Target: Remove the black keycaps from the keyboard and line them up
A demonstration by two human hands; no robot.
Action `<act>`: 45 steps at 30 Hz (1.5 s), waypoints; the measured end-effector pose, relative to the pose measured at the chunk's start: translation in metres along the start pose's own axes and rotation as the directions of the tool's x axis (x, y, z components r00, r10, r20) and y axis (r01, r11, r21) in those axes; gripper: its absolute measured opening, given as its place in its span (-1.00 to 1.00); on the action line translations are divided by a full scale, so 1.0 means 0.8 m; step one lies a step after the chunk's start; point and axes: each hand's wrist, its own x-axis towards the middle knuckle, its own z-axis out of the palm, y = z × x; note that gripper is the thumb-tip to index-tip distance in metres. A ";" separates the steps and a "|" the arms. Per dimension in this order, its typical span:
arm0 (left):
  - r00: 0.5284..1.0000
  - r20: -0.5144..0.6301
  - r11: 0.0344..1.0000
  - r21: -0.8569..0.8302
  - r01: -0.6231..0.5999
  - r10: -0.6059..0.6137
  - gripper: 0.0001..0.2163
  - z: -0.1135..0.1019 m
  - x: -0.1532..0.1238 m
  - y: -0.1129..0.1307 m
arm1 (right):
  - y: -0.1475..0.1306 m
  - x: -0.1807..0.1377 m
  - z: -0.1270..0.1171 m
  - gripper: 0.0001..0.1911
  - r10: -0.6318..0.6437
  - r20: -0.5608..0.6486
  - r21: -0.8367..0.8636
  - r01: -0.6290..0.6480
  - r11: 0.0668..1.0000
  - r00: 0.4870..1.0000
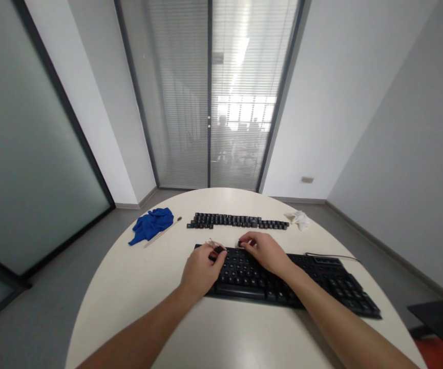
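Note:
A black keyboard [240,291] lies at a slant across the front of the table, with many key positions bare of caps. Over its upper left corner, my left hand [202,271] is closed on what looks like a wire keycap puller [211,242]; its thin wires stick up past the fingers. A small black piece [218,249] shows at the thumb tip. My right hand [261,250] pinches a small black keycap [240,244] above the keyboard's top edge. Its forearm covers part of the keyboard's middle. Loose black keycaps [232,220] stand in rows beyond both hands.
The round white table [129,302] carries a crumpled blue cloth [152,224] and a thin wooden-handled brush [162,233] at the left. Crumpled white tissue [300,220] sits at the far right. The keyboard cable [332,254] trails right. A chair [442,320] stands at lower right.

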 end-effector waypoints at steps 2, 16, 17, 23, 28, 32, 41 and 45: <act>1.000 -0.006 1.000 -0.014 0.018 -0.018 -0.84 0.000 0.001 -0.001 | -0.004 0.016 0.004 -0.82 0.006 0.004 -0.082 -0.006 0.997 1.000; 0.998 0.002 0.998 -0.032 0.063 -0.063 -0.84 0.002 0.001 0.002 | -0.044 0.097 0.051 -0.75 0.075 0.012 -0.361 -0.065 0.930 0.997; 0.998 0.003 0.998 -0.029 0.064 -0.064 -0.84 0.002 0.001 0.002 | -0.044 0.100 0.054 -0.75 0.072 0.007 -0.362 -0.065 0.930 0.997; 0.998 0.000 0.998 0.002 0.062 -0.062 -0.85 0.002 0.002 0.001 | -0.043 0.103 0.069 -0.75 0.034 -0.043 -0.338 -0.047 0.940 0.999; 0.997 -0.003 0.997 0.005 0.072 -0.072 -0.85 0.002 0.002 0.001 | -0.042 0.100 0.077 -0.74 0.007 -0.062 -0.317 -0.026 0.948 0.998; 0.998 -0.003 0.998 0.011 0.067 -0.067 -0.84 0.001 0.001 0.002 | -0.043 0.100 0.077 -0.74 -0.005 -0.058 -0.306 -0.013 0.952 0.998; 0.998 -0.005 0.998 0.008 0.063 -0.063 -0.84 0.003 0.002 0.000 | -0.045 0.099 0.075 -0.74 0.013 -0.034 -0.285 -0.022 0.958 0.999; 0.998 0.006 0.998 0.003 0.067 -0.067 -0.84 0.003 0.001 0.000 | -0.047 0.098 0.075 -0.74 0.019 -0.032 -0.284 -0.027 0.958 0.999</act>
